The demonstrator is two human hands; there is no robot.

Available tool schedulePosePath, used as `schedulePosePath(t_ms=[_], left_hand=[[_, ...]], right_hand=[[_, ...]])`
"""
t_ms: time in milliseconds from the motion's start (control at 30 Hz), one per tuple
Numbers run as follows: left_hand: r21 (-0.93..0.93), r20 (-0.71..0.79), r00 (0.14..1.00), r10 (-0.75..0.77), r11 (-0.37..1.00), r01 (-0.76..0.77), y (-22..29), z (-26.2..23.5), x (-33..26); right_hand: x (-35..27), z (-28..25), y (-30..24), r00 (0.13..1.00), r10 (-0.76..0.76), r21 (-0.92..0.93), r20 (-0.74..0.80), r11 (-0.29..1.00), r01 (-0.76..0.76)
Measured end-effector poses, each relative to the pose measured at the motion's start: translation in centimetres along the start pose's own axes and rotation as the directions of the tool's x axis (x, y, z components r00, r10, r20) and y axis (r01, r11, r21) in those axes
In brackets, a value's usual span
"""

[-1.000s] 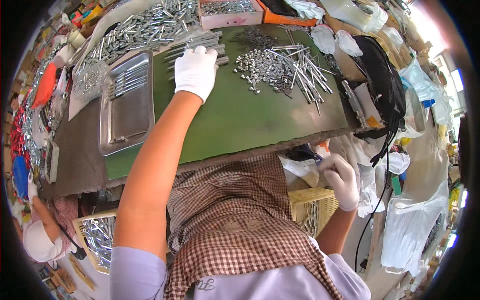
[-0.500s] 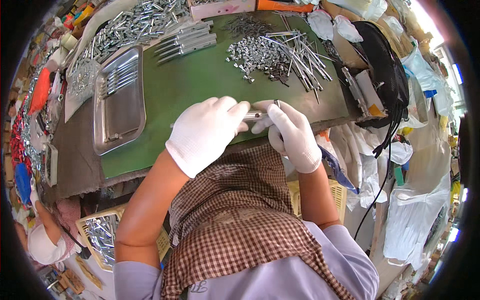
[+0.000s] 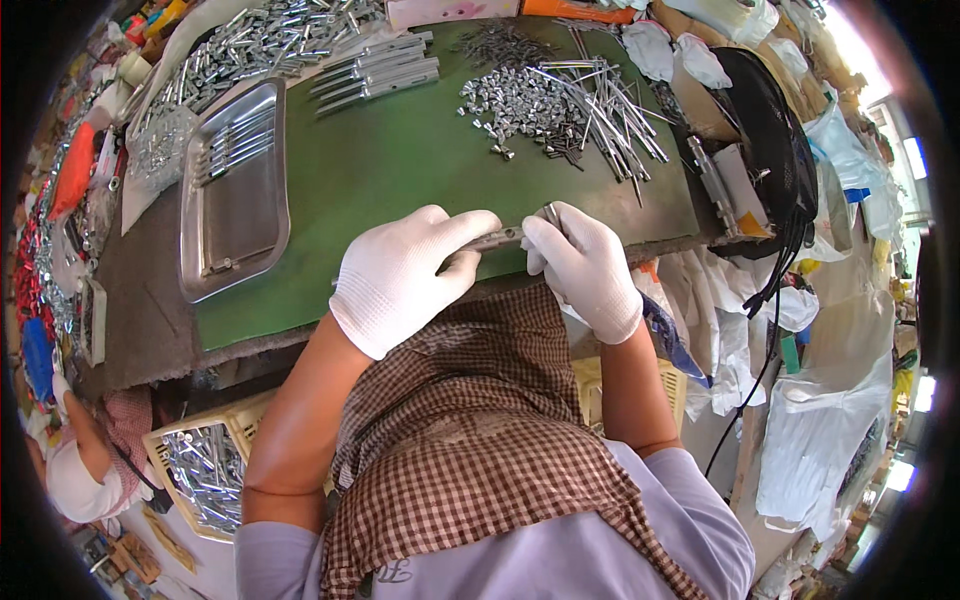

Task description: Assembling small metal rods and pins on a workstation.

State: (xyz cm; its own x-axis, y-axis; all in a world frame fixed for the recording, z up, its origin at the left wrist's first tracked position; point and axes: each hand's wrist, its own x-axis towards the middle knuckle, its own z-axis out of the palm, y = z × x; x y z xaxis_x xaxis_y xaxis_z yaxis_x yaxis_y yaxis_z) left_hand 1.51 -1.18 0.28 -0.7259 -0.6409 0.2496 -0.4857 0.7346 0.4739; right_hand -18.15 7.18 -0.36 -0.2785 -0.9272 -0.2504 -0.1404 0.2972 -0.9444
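Observation:
Above the bench's near edge, both my hands wear white knit gloves. My left hand [image 3: 405, 280] pinches a short silver metal tube [image 3: 496, 240] between thumb and fingers; a thin rod end shows at the wrist side of that hand. Closed around the tube's right end is my right hand [image 3: 582, 265], its fingertips hiding that end. A small metal piece [image 3: 551, 214] sticks up between the right fingers; its kind is unclear. Beyond the hands lie piles of small silver cone-shaped pieces [image 3: 500, 100], long thin rods [image 3: 622, 125] and short dark pins [image 3: 566, 147].
A steel tray [image 3: 284, 210] holding several rods stands at left on the green mat [image 3: 370, 170]. Several tubes with rods [image 3: 400, 72] lie at the back, near a heap of metal tubes [image 3: 270, 45]. A yellow crate [image 3: 160, 480] and another person's arm [image 3: 90, 440] are lower left.
My left thumb and fingers now pinch the tube more openly, with the hand slightly lower. The right fingers have drawn in around its right end. The view has shifted a little.

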Motion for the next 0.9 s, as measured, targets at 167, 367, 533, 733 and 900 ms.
schedulePosePath(t_ms=[167, 367, 533, 733, 900], left_hand=[[0.057, 0.035, 0.999, -0.017, 0.998, 0.015, 0.4, 0.4, 0.0], [0.235, 0.134, 0.985, -0.108, 0.969, 0.075, 1.8, 1.5, 0.4], [0.213, 0.108, 0.991, -0.083, 0.975, 0.059, 1.7, 1.6, 0.4], [0.206, 0.135, 0.986, -0.096, 0.976, 0.067, 1.5, 1.7, 0.5], [0.252, 0.15, 0.982, -0.115, 0.965, 0.075, 1.7, 1.7, 0.5]], right_hand=[[1.9, -0.8, 0.8, 0.882, -0.46, -0.405, -0.104, 0.829, 0.385], [9.2, -2.7, -1.5, 0.829, -0.549, -0.844, -0.106, 0.49, 0.217], [13.2, -3.0, -2.4, 0.909, -0.417, -0.961, 0.024, 0.242, 0.136], [11.6, -4.0, -1.3, 0.862, -0.507, -0.916, 0.007, 0.343, 0.209], [12.2, -4.3, -0.7, 0.855, -0.519, -0.912, 0.016, 0.344, 0.226]])
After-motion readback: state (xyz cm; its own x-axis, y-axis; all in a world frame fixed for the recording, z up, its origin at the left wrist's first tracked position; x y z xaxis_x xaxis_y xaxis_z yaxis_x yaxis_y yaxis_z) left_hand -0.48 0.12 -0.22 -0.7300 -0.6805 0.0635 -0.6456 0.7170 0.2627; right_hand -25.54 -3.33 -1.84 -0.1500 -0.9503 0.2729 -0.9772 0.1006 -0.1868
